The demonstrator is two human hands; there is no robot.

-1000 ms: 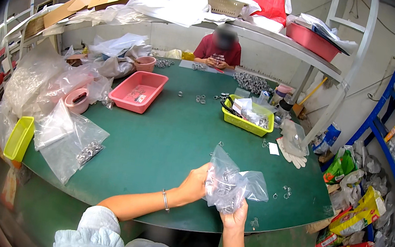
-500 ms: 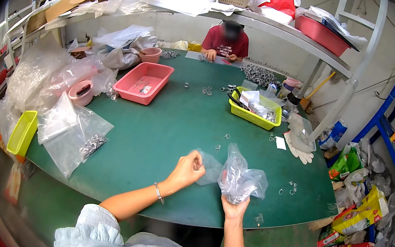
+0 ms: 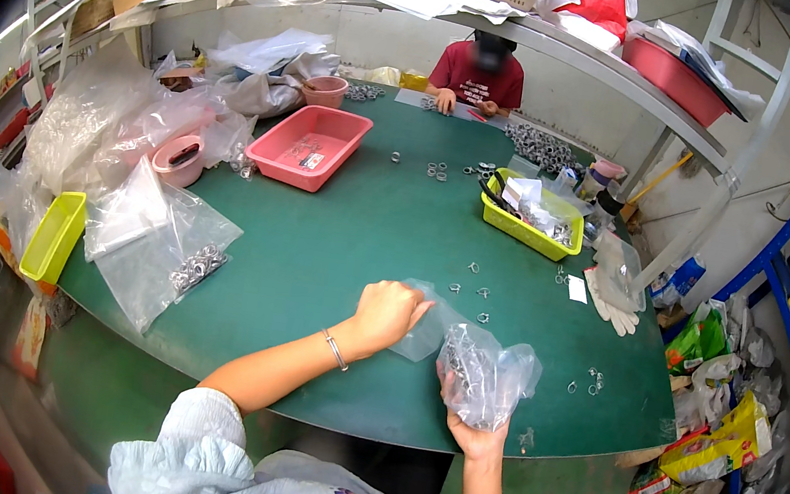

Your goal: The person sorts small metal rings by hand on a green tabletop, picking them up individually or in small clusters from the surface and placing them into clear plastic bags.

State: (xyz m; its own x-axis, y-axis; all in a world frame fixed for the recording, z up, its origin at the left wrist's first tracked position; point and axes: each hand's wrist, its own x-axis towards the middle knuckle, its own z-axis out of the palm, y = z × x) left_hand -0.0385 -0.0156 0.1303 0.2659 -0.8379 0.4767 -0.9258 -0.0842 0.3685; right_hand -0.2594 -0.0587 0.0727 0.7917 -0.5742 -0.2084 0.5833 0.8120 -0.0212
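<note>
A clear bag [image 3: 502, 378], already loaded with metal rings [image 3: 467, 353], is cupped above the surface [image 3: 345, 240] by half-curled right fingers [image 3: 446, 380]; plastic film [image 3: 424, 328] is pinched in clenched left fingers [image 3: 410, 308]; loose rings [image 3: 596, 383] are left unbagged.

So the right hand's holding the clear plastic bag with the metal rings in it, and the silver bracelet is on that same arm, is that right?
Not quite: the silver bracelet is on the other arm. The head view shows it at the wrist of the left hand. The right hand does hold the clear plastic bag with the metal rings in it.
</note>
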